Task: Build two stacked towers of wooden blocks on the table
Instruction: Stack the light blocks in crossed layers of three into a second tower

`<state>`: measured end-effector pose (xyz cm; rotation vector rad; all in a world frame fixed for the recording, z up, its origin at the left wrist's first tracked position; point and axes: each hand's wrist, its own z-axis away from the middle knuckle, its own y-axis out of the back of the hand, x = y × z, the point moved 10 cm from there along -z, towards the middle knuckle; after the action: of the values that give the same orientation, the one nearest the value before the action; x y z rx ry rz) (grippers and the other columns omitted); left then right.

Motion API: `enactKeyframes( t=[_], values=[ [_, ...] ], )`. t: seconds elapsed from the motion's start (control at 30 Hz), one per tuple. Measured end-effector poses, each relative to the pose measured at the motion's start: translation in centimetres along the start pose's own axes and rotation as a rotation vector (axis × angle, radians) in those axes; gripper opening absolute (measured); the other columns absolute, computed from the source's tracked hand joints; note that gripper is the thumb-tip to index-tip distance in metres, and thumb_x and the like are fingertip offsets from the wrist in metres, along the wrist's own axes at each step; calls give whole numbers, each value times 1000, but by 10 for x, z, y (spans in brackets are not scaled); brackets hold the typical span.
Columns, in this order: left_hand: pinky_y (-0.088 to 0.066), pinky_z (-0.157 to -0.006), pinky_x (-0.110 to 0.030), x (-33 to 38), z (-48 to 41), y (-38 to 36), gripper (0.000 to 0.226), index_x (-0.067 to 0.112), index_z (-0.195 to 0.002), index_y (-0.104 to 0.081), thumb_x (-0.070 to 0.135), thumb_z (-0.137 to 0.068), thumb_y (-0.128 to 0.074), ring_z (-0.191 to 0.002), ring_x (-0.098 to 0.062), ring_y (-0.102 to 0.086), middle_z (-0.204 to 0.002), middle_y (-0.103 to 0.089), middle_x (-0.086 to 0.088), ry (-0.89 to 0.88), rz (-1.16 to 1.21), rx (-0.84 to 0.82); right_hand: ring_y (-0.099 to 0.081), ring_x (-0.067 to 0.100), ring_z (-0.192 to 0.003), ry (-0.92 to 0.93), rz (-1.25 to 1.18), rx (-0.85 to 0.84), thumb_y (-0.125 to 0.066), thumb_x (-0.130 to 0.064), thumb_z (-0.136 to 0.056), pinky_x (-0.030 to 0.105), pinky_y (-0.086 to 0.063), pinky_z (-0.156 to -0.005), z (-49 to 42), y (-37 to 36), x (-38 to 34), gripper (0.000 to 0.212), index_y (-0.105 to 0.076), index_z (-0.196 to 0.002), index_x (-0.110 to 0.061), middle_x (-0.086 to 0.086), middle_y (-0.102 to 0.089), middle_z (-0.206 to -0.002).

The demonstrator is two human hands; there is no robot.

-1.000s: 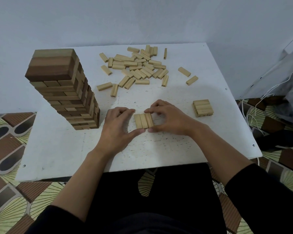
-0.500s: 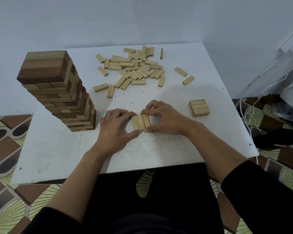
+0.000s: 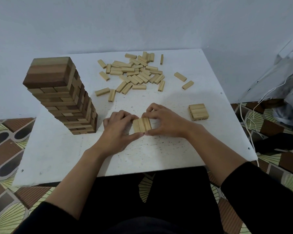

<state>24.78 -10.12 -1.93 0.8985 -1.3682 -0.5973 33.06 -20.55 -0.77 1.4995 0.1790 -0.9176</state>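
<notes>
Pinching the row of three pale blocks (image 3: 142, 125) from both sides, just right of the tall tower (image 3: 61, 95), the left hand (image 3: 118, 127) and right hand (image 3: 166, 123) should, I judge, squeeze evenly to square the ends flush.

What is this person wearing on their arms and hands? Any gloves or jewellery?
No gloves. The left hand and right hand are bare, with no ring or watch visible. Forearms are uncovered; the black left sleeve and right sleeve start near the elbows.
</notes>
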Motion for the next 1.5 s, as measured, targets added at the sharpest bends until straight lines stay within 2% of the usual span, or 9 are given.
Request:
enactKeyframes(
  t=[0.13,0.23,0.33,0.47,0.63,0.73,0.9,1.23,1.5],
  values=[
    [-27,-95,-34,9,-2,6,56,29,-130,-59,58,-84,-72,-113,-4,-37,-116,-48,12,-18,95,9,-46,6,-105,4,-87,16,-80,-34,-83,27,-46,-91,7,8,-2,51,-63,-130,-25,-8,-45,-115],
    [-40,-98,-40,20,-8,10,58,33,-124,-60,67,-77,-68,-111,-8,-43,-112,-48,15,-58,125,11,-44,5,-110,19,-102,65,-82,-34,-82,24,-42,-95,14,20,0,52,-63,-130,-26,-8,-46,-113],
    [-43,-95,-43,36,-19,14,54,37,-121,-60,67,-76,-67,-107,-6,-45,-110,-49,20,-115,126,23,-42,6,-113,28,-66,121,-81,-37,-81,26,-40,-97,23,36,4,51,-63,-128,-29,-11,-46,-112],
    [-40,-97,-45,64,-38,15,53,37,-119,-61,70,-77,-63,-110,-5,-45,-112,-53,18,-193,111,42,-41,8,-114,18,-17,197,-81,-38,-81,27,-39,-99,39,65,15,52,-63,-128,-27,-12,-49,-113],
    [-32,-92,-38,103,-65,1,56,37,-118,-64,72,-75,-61,-105,-3,-42,-106,-50,18,-241,114,71,-42,7,-114,-47,-17,249,-87,-35,-75,20,-35,-98,60,102,47,56,-66,-126,-25,-11,-51,-111],
    [-33,-90,-41,117,-82,-17,59,35,-120,-64,72,-74,-63,-102,-4,-42,-103,-49,14,-237,132,48,-43,8,-114,-82,-19,247,-88,-35,-75,22,-37,-98,72,115,68,59,-66,-128,-24,-13,-52,-112],
    [-33,-94,-46,133,-100,-40,54,32,-122,-65,55,-76,-81,-104,-8,-45,-104,-52,11,-227,167,37,-43,8,-114,-102,-5,220,-86,-39,-75,29,-40,-99,85,126,94,62,-65,-131,-24,-16,-51,-113],
    [-31,-95,-39,137,-112,-70,50,35,-115,-65,53,-73,-84,-114,-6,-41,-111,-51,14,-173,226,37,-39,4,-119,-119,-1,174,-83,-42,-78,34,-39,-103,90,121,133,57,-63,-131,-34,-22,-51,-117],
    [-34,-94,-44,134,-113,-77,51,32,-114,-68,53,-70,-86,-113,-9,-44,-108,-55,12,-150,202,70,-36,10,-119,-127,-2,129,-82,-40,-81,37,-38,-105,88,114,150,57,-60,-133,-38,-18,-49,-118]
  ],
)
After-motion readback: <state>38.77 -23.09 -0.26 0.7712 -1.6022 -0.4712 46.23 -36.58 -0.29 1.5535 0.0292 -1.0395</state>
